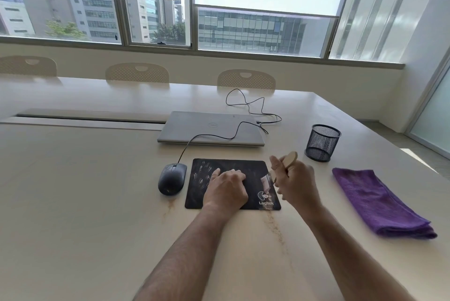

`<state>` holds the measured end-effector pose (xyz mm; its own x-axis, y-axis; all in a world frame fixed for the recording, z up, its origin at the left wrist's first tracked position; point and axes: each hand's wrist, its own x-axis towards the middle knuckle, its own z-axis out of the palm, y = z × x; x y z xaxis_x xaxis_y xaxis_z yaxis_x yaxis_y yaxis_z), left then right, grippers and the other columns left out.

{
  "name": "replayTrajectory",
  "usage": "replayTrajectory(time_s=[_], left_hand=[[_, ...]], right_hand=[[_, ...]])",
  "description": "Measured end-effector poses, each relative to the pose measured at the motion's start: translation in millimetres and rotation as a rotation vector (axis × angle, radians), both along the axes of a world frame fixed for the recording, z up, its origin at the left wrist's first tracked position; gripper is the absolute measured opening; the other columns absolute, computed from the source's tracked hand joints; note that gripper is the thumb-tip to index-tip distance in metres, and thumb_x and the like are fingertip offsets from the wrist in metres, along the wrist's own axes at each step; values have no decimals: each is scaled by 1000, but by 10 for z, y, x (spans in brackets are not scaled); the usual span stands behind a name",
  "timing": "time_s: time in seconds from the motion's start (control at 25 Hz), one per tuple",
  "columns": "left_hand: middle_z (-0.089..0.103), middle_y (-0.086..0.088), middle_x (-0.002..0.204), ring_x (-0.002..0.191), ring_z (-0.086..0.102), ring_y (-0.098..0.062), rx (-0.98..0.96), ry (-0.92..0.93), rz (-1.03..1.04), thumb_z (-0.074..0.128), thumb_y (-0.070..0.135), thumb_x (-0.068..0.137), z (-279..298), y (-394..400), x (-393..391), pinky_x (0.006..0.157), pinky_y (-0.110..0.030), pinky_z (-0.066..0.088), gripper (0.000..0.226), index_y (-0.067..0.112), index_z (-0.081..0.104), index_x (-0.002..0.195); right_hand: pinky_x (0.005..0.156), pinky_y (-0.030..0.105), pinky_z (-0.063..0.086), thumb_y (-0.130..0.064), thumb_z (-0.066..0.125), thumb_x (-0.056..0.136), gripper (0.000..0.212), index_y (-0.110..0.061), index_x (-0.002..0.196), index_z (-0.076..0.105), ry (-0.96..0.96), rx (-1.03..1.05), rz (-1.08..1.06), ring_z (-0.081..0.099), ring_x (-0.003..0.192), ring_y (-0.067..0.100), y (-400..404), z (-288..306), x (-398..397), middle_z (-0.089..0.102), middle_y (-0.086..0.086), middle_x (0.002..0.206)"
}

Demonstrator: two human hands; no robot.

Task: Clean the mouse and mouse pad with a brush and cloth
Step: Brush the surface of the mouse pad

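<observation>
Under the left hand (227,187) lies the black mouse pad (231,183), its middle covered by the palm; the fingers (233,174) rest flat and close together, pressing it to the table (97,203). Just right of those fingers, the right hand (295,182) is blurred; its fingers curl round a wooden brush (287,161), whose bristle end shows only as a pale smear over the pad's right edge, so I cannot tell if it touches. Pale streaks mark the pad left of the fingers. Beyond them to the left sits the dark mouse (171,178), just beside the pad. Well right of the right hand lies the folded purple cloth (379,203). Farther off stands a black mesh cup (322,142); its contents are hard to make out. Past the fingertips lies a closed laptop (210,128) with the mouse cable (219,137) draped across it.
</observation>
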<state>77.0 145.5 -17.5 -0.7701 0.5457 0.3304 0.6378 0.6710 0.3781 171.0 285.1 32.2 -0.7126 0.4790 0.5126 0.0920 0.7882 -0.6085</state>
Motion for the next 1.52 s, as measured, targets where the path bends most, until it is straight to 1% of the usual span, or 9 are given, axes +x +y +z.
replayTrajectory(time_s=[0.12,0.28,0.44,0.64,0.8,0.96,1.12,1.28,1.52], left_hand=[[68,0,123,124,55,-12,-15,-19,-1,40,16,93,-7,14,28,120,-38,15,34,18,68,113],[63,1,133,133,48,-10,-31,-25,-21,41,18,96,15,0,50,122,-40,12,35,16,66,120],[62,1,133,132,48,-11,-42,-10,-21,40,20,98,35,-12,78,122,-40,11,35,16,65,122],[61,1,137,136,45,-9,-48,-16,-23,40,20,98,33,-14,86,123,-40,10,36,16,65,123],[61,2,135,135,45,-9,-60,-17,-27,39,20,98,32,-18,87,123,-39,10,35,17,65,121],[60,1,137,135,45,-10,-61,-14,-32,40,20,98,30,-18,90,123,-40,11,35,16,65,121],[58,2,140,137,43,-10,-68,-18,-35,39,21,98,22,-13,78,123,-41,11,36,17,64,123],[56,1,143,138,42,-10,-62,-25,-36,40,21,98,28,-13,78,123,-41,10,37,17,63,126],[59,1,138,136,44,-11,-60,-20,-34,40,21,98,41,-22,89,123,-40,10,36,16,64,124]], right_hand=[[49,35,52,-41,51,98,58,-7,51,57,-86,70,22,58,38,18,4,-20,1,58,2,39],[49,41,55,-36,55,99,50,-8,59,63,41,27,-25,62,41,23,46,7,29,58,-2,41],[45,46,54,-36,55,98,52,-3,58,61,-110,15,19,59,38,27,61,-36,82,60,6,41],[50,44,55,-36,57,99,48,-9,60,63,59,18,-71,63,41,25,100,-3,126,62,2,44],[53,47,56,-35,56,98,53,-3,57,64,-142,-10,-32,62,43,30,111,5,123,61,6,43],[53,45,56,-34,57,98,50,-6,58,65,-3,-25,-46,62,42,27,85,15,158,61,3,43],[50,42,55,-34,56,98,52,-4,55,63,-97,27,4,59,38,23,36,-19,186,57,0,38],[47,44,54,-36,58,98,49,-6,60,63,25,-19,-12,60,39,26,24,0,184,61,6,43],[50,41,52,-33,57,98,53,-3,54,60,-42,33,26,59,40,25,-18,9,189,59,6,41]])
